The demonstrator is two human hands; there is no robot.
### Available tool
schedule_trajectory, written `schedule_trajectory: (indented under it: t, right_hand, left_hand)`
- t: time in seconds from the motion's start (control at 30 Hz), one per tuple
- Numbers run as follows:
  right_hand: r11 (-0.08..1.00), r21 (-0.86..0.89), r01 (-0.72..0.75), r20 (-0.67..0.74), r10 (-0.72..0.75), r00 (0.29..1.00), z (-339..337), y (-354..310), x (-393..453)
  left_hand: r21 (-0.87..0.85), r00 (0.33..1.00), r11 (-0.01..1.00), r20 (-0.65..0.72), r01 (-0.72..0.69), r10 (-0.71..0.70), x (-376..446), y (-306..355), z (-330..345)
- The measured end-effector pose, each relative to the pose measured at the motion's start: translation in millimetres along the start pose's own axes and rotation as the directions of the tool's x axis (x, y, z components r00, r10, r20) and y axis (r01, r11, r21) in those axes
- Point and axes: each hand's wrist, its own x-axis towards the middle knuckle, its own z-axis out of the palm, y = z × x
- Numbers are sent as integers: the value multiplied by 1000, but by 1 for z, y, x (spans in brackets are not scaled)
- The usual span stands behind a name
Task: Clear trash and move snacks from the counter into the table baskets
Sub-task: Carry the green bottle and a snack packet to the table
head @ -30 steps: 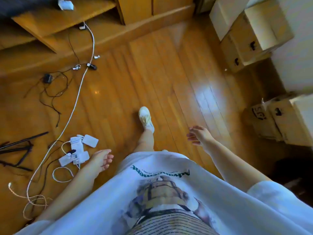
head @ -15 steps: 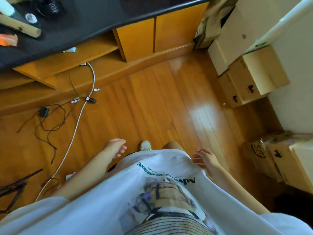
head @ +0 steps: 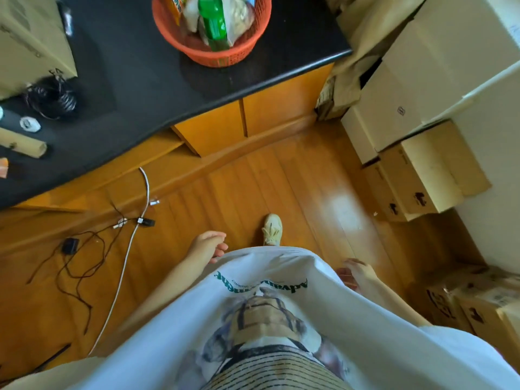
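Note:
An orange-red mesh basket (head: 239,56) stands on the black counter (head: 135,80) ahead of me. It holds a green bottle (head: 212,19) and several snack packets (head: 239,15). My left hand (head: 208,246) hangs at my side over the wooden floor, fingers loosely curled, holding nothing. My right hand (head: 356,273) hangs low beside my white shirt, also loose and empty. Both hands are well short of the counter. An orange scrap (head: 3,168) lies at the counter's left edge.
On the counter's left lie a cardboard tube (head: 24,143), a white cap (head: 29,124), a coil of black cable (head: 52,98) and a box (head: 31,40). Cardboard boxes (head: 422,175) line the right wall. Cables (head: 123,237) trail over the floor at left.
The view has tilted up as I walk toward the counter; the basket has come into sight. Both hands swing loosely at my sides, still empty.

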Motion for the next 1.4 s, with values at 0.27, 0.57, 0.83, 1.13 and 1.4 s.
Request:
schedule_trajectory:
  t: [0.27, 0.57, 0.83, 1.13, 1.4]
  right_hand:
    - [985, -67, 161, 72, -156, 985, 40, -187, -6]
    - [944, -119, 307, 223, -276, 935, 122, -333, -16]
    - [967, -31, 254, 208, -242, 948, 159, -384, -14]
    - [930, -26, 367, 81, -364, 928, 144, -459, 5]
    - [545, -387, 744, 78, -785, 615, 190, -626, 38]
  left_hand:
    - [-288, 974, 950, -153, 119, -168, 33, 46, -53]
    - [-520, 880, 778, -98, 353, -465, 85, 61, -129]
    - [-435, 932, 867, -143, 244, -334, 157, 189, -173]
    - [-378, 988, 917, -124, -132, 91, 218, 360, -157]
    - [-350, 918, 850, -117, -395, 378, 270, 424, -98]
